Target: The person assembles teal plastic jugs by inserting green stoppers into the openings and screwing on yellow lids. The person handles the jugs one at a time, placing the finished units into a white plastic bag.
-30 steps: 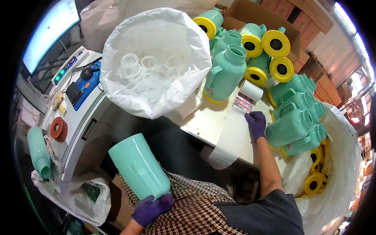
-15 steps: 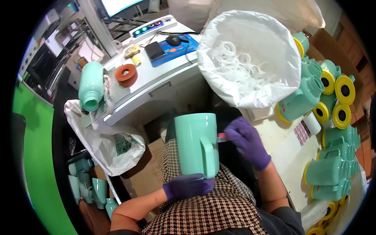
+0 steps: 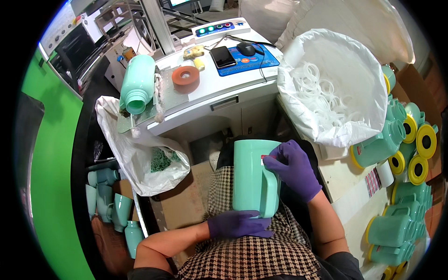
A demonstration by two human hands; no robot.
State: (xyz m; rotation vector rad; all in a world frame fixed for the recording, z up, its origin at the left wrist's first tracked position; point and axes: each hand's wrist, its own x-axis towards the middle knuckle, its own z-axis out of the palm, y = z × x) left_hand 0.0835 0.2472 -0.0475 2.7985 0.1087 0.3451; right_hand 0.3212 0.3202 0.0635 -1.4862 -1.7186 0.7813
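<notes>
A mint-green plastic jug body (image 3: 254, 179) with a moulded handle stands on my lap, open end away from me. My left hand (image 3: 238, 224), in a purple glove, cups its bottom edge. My right hand (image 3: 291, 168), also gloved in purple, presses a small red-and-white sticker (image 3: 264, 158) against the jug's upper side with the fingertips.
A white bag of clear plastic rings (image 3: 333, 91) stands at the right. Several assembled green jugs with yellow lids (image 3: 410, 149) crowd the right side. A white machine bench (image 3: 210, 88) ahead carries a green jug liner (image 3: 137, 84), an orange tape roll (image 3: 185, 77), a phone and a mouse. More green jugs (image 3: 109, 200) lie low at the left.
My right hand left the table at the right and came onto the jug with a sticker. The jug swung upright in front of me, and my view turned left toward the bench.
</notes>
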